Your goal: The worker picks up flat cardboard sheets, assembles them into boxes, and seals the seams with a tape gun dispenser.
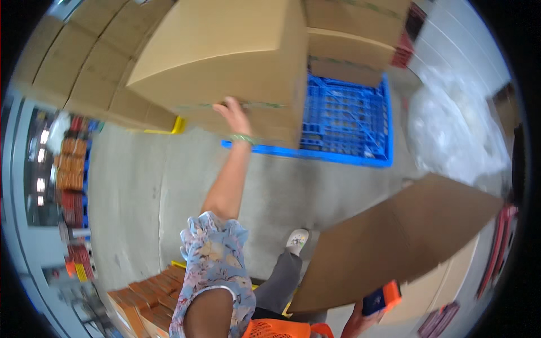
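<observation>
My left hand reaches forward with its fingers apart, resting against the front of a large closed cardboard box. That box sits on a blue plastic pallet. Low in the picture my right hand is partly cut off, closed around an orange and dark blue object whose kind I cannot make out. Beside that hand a large flat cardboard sheet stands tilted; whether the hand also grips it is hidden.
More cardboard boxes stand on the pallet's far side, and others are stacked at far left. A heap of clear plastic film lies at right. Brown cartons are near my left side. My shoe is on the grey floor.
</observation>
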`<action>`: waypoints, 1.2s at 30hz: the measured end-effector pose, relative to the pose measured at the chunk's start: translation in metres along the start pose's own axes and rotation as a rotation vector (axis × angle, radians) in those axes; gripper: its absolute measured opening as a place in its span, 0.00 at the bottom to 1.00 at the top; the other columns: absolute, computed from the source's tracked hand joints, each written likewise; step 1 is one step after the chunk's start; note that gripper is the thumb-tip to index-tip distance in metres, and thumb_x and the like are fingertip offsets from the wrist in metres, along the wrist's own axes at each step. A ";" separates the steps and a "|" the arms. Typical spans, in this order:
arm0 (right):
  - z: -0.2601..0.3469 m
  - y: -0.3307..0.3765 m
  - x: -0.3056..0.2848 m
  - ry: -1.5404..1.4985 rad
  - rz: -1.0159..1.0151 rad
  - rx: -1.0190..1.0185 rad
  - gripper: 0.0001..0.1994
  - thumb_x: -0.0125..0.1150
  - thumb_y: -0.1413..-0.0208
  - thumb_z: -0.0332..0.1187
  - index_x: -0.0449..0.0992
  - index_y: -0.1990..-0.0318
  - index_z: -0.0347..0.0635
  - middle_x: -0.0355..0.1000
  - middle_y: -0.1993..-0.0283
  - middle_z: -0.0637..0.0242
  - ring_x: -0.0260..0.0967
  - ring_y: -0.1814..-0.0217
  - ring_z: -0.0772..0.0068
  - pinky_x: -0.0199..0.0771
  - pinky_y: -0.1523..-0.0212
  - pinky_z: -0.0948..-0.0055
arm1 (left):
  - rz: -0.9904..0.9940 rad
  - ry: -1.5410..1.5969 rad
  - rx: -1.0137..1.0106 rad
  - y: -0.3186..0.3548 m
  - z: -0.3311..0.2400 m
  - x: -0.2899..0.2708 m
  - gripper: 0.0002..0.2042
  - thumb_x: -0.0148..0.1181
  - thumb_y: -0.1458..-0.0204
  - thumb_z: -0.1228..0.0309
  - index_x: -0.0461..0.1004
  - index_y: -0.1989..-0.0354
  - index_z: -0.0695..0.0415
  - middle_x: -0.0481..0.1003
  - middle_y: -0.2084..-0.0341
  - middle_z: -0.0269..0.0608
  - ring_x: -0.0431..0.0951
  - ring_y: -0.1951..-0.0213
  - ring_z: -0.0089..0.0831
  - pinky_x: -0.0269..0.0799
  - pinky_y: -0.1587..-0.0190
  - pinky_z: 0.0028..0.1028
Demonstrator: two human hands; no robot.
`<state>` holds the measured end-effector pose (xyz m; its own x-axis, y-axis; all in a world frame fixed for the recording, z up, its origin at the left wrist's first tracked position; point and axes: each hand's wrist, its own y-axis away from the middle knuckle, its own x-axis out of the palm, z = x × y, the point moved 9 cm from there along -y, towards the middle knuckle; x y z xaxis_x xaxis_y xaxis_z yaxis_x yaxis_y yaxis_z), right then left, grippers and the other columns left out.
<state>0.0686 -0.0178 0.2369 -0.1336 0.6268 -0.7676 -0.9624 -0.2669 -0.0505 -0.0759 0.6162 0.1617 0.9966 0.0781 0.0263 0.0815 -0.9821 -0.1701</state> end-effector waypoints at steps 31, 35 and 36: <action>-0.149 0.069 -0.078 -0.113 -0.189 0.332 0.27 0.67 0.59 0.28 0.67 0.48 0.36 0.64 0.49 0.56 0.60 0.44 0.58 0.59 0.41 0.62 | 1.328 -0.497 0.404 0.529 -0.164 0.132 0.33 0.56 0.50 0.76 0.54 0.33 0.60 0.75 0.64 0.59 0.77 0.73 0.47 0.71 0.70 0.37; -0.226 0.084 -0.148 -0.007 -0.311 0.504 0.29 0.66 0.60 0.28 0.66 0.46 0.38 0.60 0.46 0.55 0.57 0.45 0.54 0.56 0.41 0.61 | 1.124 -0.508 0.187 0.478 -0.166 0.085 0.35 0.59 0.53 0.79 0.54 0.33 0.62 0.76 0.72 0.48 0.78 0.75 0.36 0.72 0.73 0.28; -0.223 0.082 -0.162 0.108 -0.308 0.435 0.29 0.67 0.61 0.27 0.66 0.46 0.38 0.62 0.47 0.54 0.57 0.46 0.53 0.57 0.41 0.61 | 1.040 -0.376 0.130 0.457 -0.157 0.068 0.37 0.60 0.54 0.79 0.53 0.33 0.62 0.77 0.70 0.47 0.79 0.75 0.36 0.72 0.73 0.26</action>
<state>0.0635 -0.3043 0.2146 0.1734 0.5429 -0.8217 -0.9652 0.2595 -0.0322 0.0268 0.1453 0.2405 0.5183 -0.7041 -0.4854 -0.8170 -0.5754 -0.0377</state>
